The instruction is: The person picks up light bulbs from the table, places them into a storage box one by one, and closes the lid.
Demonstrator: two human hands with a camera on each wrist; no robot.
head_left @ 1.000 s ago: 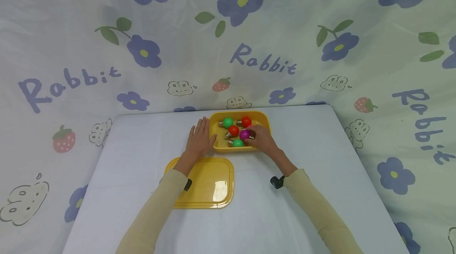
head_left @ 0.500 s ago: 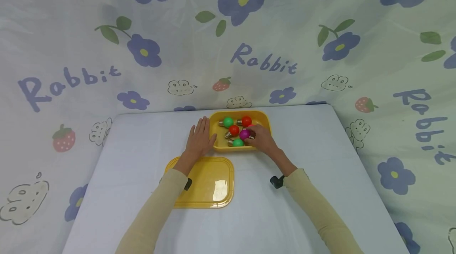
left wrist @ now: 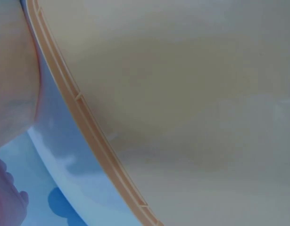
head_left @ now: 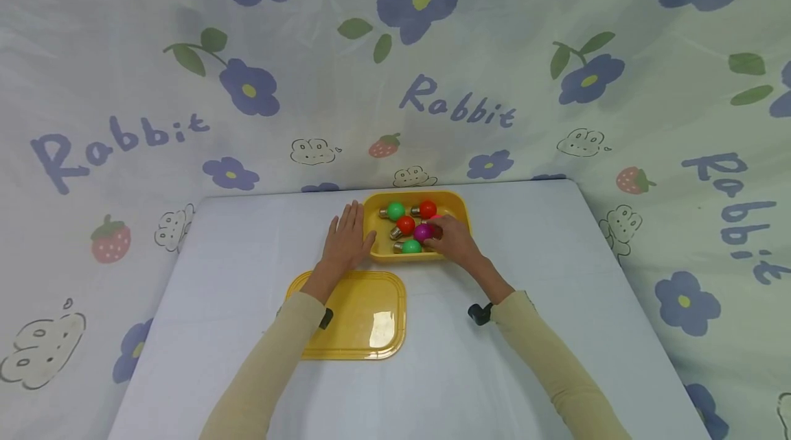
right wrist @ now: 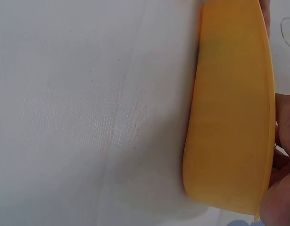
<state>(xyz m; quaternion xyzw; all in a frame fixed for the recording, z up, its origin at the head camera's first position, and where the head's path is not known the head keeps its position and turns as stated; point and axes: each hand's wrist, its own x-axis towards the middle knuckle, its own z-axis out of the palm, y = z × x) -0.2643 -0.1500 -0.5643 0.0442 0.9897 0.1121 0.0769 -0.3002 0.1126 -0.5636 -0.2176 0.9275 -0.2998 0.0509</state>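
A yellow box [head_left: 459, 202] stands at the back of the table with several coloured light bulbs lying in it. My right hand [head_left: 456, 241] reaches over its right side, thumb and fingers pinching a purple light bulb [head_left: 423, 233]. Those fingers hide the bulb's metal base. Nearby lie a red bulb [head_left: 405, 225] and a green bulb [head_left: 412, 246]. My left hand [head_left: 345, 242] rests by the box's left wall with straight fingers and the thumb at the rim. In the right wrist view, the box's side wall [right wrist: 229, 113] covers most of the fingers.
A flat yellow tray or lid [head_left: 361, 320] lies in front of the box, partly under my left forearm; its rim [left wrist: 100, 143] crosses the left wrist view. Another green bulb [head_left: 396, 211] and red bulb [head_left: 428, 209] lie at the box's back. A patterned curtain [head_left: 346, 103] hangs behind the table.
The purple bulb has turned slightly in my right hand, its base now behind the fingers. The front green bulb has shifted a little left. My left hand has stayed in place.
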